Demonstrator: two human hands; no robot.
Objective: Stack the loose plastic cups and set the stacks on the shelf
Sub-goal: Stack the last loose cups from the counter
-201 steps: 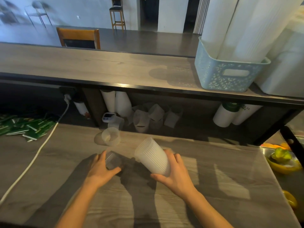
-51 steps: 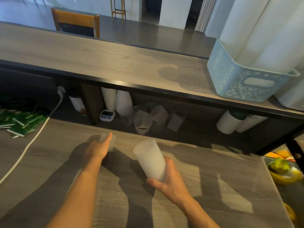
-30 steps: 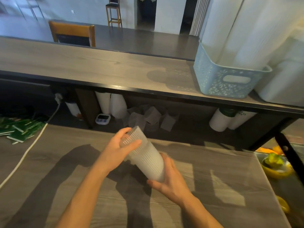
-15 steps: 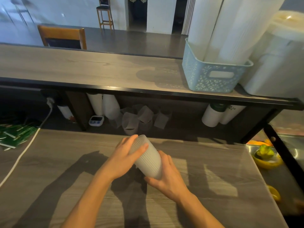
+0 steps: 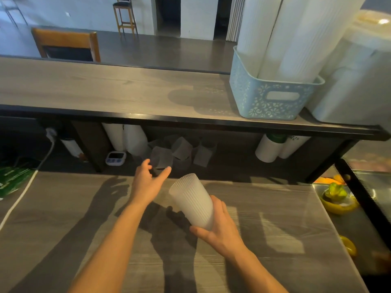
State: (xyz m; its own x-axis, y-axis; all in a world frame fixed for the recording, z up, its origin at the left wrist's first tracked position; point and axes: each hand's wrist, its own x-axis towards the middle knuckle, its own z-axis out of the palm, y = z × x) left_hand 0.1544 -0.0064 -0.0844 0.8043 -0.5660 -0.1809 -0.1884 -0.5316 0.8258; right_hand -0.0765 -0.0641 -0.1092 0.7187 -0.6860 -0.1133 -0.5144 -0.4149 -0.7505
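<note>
One stack of ribbed translucent cups (image 5: 193, 203), tilted mouth toward 11 o'clock, held just above the lower counter (image 5: 275, 240) at centre frame; the right hand (image 5: 218, 227) grips it round the base, thumb underneath, fingers wrapped behind. Left hand (image 5: 148, 182): empty, fingers spread and relaxed, at 10 o'clock of the stack's mouth and apart from it. Change noted: half a second ago this hand lay over the mouth of the stack, seating a cup; it has since lifted away toward the recess at 12 o'clock, and the cup it brought now appears nested with the rest. No loose cup remains on the open counter, where one stood some seconds back. Recess under the upper shelf (image 5: 127, 92): several pale cup-like shapes (image 5: 182, 149) lie tumbled at 12 o'clock, too dim to say whether they are further cups; white rolls stand to either side, a small timer (image 5: 116, 157) at 11 o'clock. Blue basket (image 5: 273, 98) of tall white stacks on the shelf at 2 o'clock. Assessment: stacking of the near cups looks finished; the free hand probably seeks more from the recess, or the stack is ready to be placed on the shelf.
</note>
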